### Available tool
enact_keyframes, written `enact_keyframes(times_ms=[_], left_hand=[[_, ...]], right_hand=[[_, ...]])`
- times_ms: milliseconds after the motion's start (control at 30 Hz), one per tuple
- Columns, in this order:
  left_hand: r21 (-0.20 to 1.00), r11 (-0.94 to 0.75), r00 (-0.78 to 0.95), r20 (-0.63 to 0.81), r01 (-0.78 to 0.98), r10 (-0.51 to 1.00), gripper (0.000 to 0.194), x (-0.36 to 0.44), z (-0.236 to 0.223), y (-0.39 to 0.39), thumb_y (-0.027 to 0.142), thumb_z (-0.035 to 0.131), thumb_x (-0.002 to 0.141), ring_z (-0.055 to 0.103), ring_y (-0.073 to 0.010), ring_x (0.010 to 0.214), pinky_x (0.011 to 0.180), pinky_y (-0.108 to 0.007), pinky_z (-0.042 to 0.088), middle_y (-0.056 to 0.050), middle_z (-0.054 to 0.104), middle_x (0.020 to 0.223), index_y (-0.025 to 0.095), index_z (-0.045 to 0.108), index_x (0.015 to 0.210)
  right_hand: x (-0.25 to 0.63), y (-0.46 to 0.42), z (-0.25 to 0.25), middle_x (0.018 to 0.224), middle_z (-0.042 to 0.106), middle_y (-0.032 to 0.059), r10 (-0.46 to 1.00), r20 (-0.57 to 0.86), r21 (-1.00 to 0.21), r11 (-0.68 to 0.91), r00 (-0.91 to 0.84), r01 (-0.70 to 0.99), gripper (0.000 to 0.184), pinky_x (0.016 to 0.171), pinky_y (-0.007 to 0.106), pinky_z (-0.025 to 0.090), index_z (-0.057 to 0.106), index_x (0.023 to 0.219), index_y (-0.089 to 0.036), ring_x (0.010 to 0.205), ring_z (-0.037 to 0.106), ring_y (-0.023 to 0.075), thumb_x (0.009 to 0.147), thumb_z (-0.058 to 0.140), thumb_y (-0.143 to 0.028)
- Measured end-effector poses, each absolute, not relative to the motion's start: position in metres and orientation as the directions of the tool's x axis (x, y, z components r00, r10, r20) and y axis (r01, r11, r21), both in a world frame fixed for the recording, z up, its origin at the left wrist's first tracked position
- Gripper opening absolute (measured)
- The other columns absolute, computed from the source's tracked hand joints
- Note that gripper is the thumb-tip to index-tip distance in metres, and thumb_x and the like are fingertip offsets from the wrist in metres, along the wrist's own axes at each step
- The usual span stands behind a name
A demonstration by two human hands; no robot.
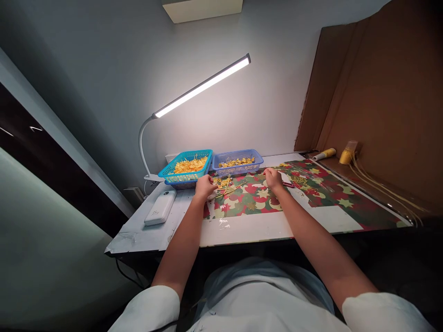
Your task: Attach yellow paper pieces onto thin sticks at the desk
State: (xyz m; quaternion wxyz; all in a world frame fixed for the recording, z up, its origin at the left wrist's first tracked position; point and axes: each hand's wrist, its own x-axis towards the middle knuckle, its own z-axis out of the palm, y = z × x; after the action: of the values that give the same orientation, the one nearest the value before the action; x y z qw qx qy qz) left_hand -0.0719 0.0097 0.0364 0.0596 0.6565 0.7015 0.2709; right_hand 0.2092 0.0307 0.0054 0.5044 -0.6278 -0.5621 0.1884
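My left hand [205,186] is closed in a pinch at the left edge of the patterned sheet, beside a small pile of yellow strips [225,182]. What its fingertips hold, if anything, is too small to make out. Thin yellow-green strands [232,190] lie just to its right. My right hand [273,179] is also closed, fingers bent inward, over the sheet in front of the purple basket's right end; its contents are hidden. Close to that wrist lies a dark red object [288,185], partly covered by the arm.
A teal basket [166,175] of yellow strips and a purple basket [238,169] with darker yellow pieces stand at the back. A white power bank [160,207] lies left. A lit lamp [204,87] hangs overhead. Cardboard [380,101] walls the right side, near yellow-ended rolls [324,154].
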Motion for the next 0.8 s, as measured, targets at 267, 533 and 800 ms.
enact_keyframes(times_ms=[267, 533, 800], left_hand=[[0.624, -0.208, -0.013, 0.331, 0.753, 0.944, 0.016, -0.072, 0.044, 0.004, 0.017, 0.062, 0.059, 0.053, -0.0126, 0.060, 0.058, -0.024, 0.038, 0.002, 0.058, 0.063, 0.019, 0.049, 0.067], [0.528, -0.215, 0.210, 0.070, 0.822, 0.975, 0.019, -0.076, 0.038, 0.006, 0.022, 0.067, 0.056, 0.054, -0.0140, 0.062, 0.055, -0.024, 0.037, 0.001, 0.060, 0.066, 0.018, 0.057, 0.072], [0.307, -0.277, 0.249, 0.127, 0.911, 0.960, 0.027, -0.060, 0.037, 0.003, 0.036, 0.077, 0.052, 0.058, -0.0234, 0.086, 0.067, -0.027, 0.042, -0.006, 0.063, 0.085, 0.020, 0.066, 0.071]], right_hand=[[0.209, 0.030, 0.006, 0.057, 0.054, 0.0012, 0.895, 0.340, -0.842, 0.152, 0.290, 0.518, 0.021, 0.055, 0.026, 0.027, 0.050, 0.059, -0.021, 0.058, 0.045, 0.0162, 0.073, 0.036, -0.028], [0.209, 0.033, 0.003, 0.058, 0.057, 0.0018, 0.886, 0.360, -0.838, 0.168, 0.293, 0.520, 0.023, 0.056, 0.026, 0.029, 0.053, 0.059, -0.020, 0.059, 0.045, 0.0166, 0.072, 0.037, -0.029], [0.210, 0.033, 0.003, 0.061, 0.060, 0.0026, 0.895, 0.338, -0.832, 0.141, 0.289, 0.537, 0.025, 0.056, 0.026, 0.030, 0.057, 0.064, -0.020, 0.061, 0.048, 0.0170, 0.074, 0.036, -0.029]])
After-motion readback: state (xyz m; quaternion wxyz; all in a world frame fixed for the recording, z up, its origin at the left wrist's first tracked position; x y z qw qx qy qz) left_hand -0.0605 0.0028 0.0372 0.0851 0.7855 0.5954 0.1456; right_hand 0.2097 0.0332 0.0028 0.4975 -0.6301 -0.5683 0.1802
